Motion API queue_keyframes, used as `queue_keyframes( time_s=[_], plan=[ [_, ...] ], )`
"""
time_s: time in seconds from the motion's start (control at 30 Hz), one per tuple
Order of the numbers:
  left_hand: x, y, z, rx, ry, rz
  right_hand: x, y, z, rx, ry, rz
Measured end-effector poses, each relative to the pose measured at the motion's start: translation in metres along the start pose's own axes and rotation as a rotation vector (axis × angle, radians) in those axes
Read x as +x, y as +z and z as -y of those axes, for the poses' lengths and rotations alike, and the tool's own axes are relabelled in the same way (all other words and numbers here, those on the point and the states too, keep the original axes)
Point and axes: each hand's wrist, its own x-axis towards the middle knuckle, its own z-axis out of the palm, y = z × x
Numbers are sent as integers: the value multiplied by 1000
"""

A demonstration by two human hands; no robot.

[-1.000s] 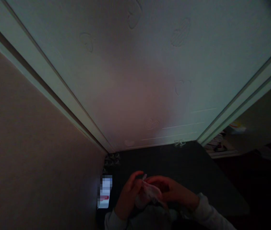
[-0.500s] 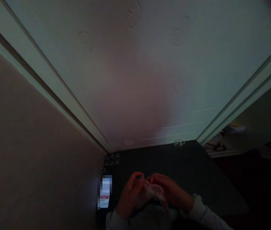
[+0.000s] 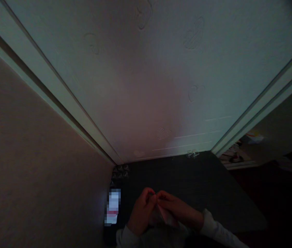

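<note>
My left hand [image 3: 141, 215] and my right hand [image 3: 182, 209] meet close to my body over the dark tabletop [image 3: 213, 193]. Fingers of both are closed, with the fingertips pinched together at one spot. A thin pinkish sheet-like piece [image 3: 165, 216], partly see-through, hangs down from between them and looks like soft plastic film or a small bag. Dim light hides its exact kind and its upper edge. Left of my left hand lies a lit, blurred-out screen [image 3: 113, 206], like a phone.
Small clear-looking objects [image 3: 120, 171] sit in rows at the tabletop's back left corner. More clear pieces [image 3: 192, 154] lie by the back edge. A white panel with heart outlines [image 3: 151, 86] rises behind, a brownish wall [image 3: 44, 148] on the left. Assorted items [image 3: 254, 137] show at right.
My hands have drawn together at the fingertips. The pinkish piece, spread wider and rounded before, now hangs narrower and straighter below them. Tabletop objects are where they were.
</note>
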Motion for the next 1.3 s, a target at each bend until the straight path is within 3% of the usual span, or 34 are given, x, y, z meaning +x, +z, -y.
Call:
queue_keyframes(
  time_s=[0.7,1.03,1.3],
  plan=[
    [2,-2,3,-232,70,-181,6,-3,-3,219,-17,-48],
    [-3,3,-1,-281,105,-205,2,3,11,164,-70,-39],
    [-4,5,1,-236,142,-119,3,-3,1,95,-104,-108]
  ],
)
